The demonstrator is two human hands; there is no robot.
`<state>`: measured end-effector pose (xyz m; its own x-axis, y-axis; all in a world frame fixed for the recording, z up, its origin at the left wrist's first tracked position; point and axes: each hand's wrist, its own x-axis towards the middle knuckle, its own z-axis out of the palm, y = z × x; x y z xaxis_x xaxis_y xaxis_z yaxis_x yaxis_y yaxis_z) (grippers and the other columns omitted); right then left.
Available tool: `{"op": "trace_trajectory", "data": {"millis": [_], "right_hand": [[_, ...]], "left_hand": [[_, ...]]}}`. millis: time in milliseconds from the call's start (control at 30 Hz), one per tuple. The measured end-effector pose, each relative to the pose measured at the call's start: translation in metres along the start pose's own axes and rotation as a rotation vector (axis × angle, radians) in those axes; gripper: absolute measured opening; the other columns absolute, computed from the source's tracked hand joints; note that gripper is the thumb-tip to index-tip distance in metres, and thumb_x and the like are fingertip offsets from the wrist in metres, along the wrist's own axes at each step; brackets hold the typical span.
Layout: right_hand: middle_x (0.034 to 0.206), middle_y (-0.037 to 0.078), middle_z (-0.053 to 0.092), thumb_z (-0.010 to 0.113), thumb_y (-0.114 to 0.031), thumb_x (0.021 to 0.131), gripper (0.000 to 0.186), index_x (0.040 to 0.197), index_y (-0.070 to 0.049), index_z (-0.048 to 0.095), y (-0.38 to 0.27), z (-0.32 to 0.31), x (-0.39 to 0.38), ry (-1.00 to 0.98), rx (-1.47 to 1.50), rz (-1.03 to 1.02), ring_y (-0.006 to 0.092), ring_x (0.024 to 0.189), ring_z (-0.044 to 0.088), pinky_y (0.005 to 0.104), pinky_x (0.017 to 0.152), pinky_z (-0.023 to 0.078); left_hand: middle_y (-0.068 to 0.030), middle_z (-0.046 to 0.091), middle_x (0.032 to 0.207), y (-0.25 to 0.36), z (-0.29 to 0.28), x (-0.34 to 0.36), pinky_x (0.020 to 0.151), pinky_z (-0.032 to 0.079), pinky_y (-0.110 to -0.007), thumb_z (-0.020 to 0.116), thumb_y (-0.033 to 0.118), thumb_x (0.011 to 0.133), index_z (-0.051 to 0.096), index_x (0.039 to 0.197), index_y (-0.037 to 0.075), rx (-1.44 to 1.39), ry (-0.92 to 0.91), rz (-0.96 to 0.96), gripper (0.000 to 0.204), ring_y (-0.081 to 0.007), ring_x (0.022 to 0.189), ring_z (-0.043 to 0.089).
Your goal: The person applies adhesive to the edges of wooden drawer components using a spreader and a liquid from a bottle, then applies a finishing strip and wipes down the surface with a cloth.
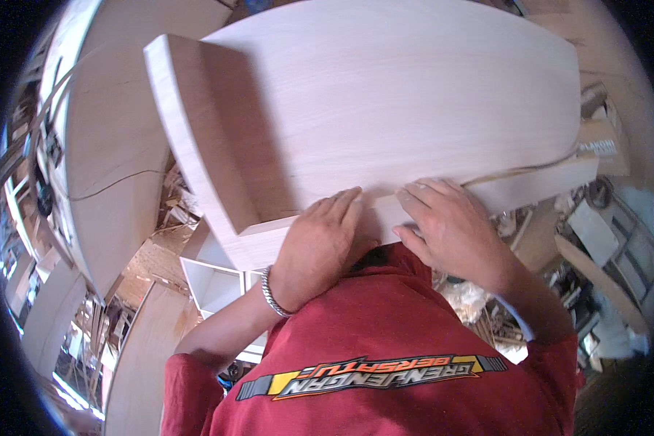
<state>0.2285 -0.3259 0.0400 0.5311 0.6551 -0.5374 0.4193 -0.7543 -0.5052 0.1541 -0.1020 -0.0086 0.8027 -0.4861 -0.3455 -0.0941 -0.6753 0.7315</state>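
A large, pale wooden panel [414, 94] with raised boards along its left and near sides lies in front of me, close to my body. My left hand [321, 234] rests over the near side board [272, 238], its fingers bent over the top edge. Farther right on the same board, my right hand [447, 221] curls its fingers over the edge, with the thumb on the side toward me. The left side board [196, 138] stands up from the panel and casts a shadow on it. A thin dark cord [519, 171] runs along the near board, right of my right hand.
At left stands a big light board [112, 145] with a cable across it. Below the panel is a white open-fronted cabinet [214, 280]. A cardboard box [604, 145] sits at the right, above wood offcuts and scraps. Another wooden board [149, 341] leans at lower left.
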Motion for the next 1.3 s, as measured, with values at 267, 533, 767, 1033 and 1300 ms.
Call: {"op": "trace_trajectory", "data": {"millis": [267, 533, 767, 1033, 1300], "right_hand": [[0.100, 0.018, 0.070, 0.070, -0.026, 0.088, 0.029, 0.100, 0.001, 0.069, -0.082, 0.034, 0.050, 0.071, -0.051, -0.200, 0.0340, 0.102, 0.066, 0.0444, 0.093, 0.053], [0.091, 0.018, 0.071, 0.064, -0.015, 0.080, 0.019, 0.086, 0.001, 0.073, -0.121, 0.065, 0.085, 0.114, 0.030, -0.324, 0.0333, 0.094, 0.067, 0.0441, 0.089, 0.052], [0.100, 0.024, 0.071, 0.068, -0.031, 0.092, 0.034, 0.106, -0.001, 0.071, -0.036, 0.024, 0.040, -0.049, 0.139, -0.165, 0.0408, 0.101, 0.069, 0.0515, 0.093, 0.054], [0.111, 0.022, 0.074, 0.067, -0.031, 0.095, 0.037, 0.123, -0.007, 0.073, 0.257, -0.089, -0.106, -0.301, 0.039, 0.143, 0.0402, 0.106, 0.070, 0.0497, 0.094, 0.054], [0.097, 0.016, 0.068, 0.061, -0.017, 0.099, 0.030, 0.125, -0.016, 0.074, 0.288, -0.064, -0.128, 0.183, -0.119, -0.086, 0.0348, 0.094, 0.069, 0.0442, 0.085, 0.054]], "left_hand": [[-0.0181, 0.061, 0.145, -0.025, -0.043, -0.092, 0.115, 0.047, -0.043, 0.079, 0.019, 0.084, 0.054, 0.143, 0.001, 0.070, 0.091, -0.156, 0.066, -0.0346, 0.134, 0.059], [-0.0166, 0.070, 0.117, -0.020, -0.041, -0.109, 0.107, 0.045, -0.044, 0.063, 0.017, 0.096, 0.046, 0.147, -0.002, 0.237, 0.265, -0.240, 0.057, -0.0285, 0.113, 0.068], [-0.0175, 0.074, 0.109, 0.005, -0.058, -0.056, 0.102, 0.045, -0.047, 0.084, 0.029, 0.082, 0.059, 0.141, 0.001, 0.279, -0.060, -0.195, 0.070, -0.0321, 0.105, 0.070], [-0.0134, 0.080, 0.106, 0.077, 0.007, 0.107, 0.095, 0.054, -0.033, 0.074, 0.036, 0.100, 0.079, 0.118, 0.002, -0.529, -0.198, -0.326, 0.038, -0.0170, 0.103, 0.071], [-0.0091, 0.080, 0.104, 0.085, 0.027, 0.123, 0.097, 0.053, -0.032, 0.079, 0.042, 0.094, 0.081, 0.116, 0.007, -0.523, -0.184, -0.396, 0.042, -0.0165, 0.103, 0.070]]}}
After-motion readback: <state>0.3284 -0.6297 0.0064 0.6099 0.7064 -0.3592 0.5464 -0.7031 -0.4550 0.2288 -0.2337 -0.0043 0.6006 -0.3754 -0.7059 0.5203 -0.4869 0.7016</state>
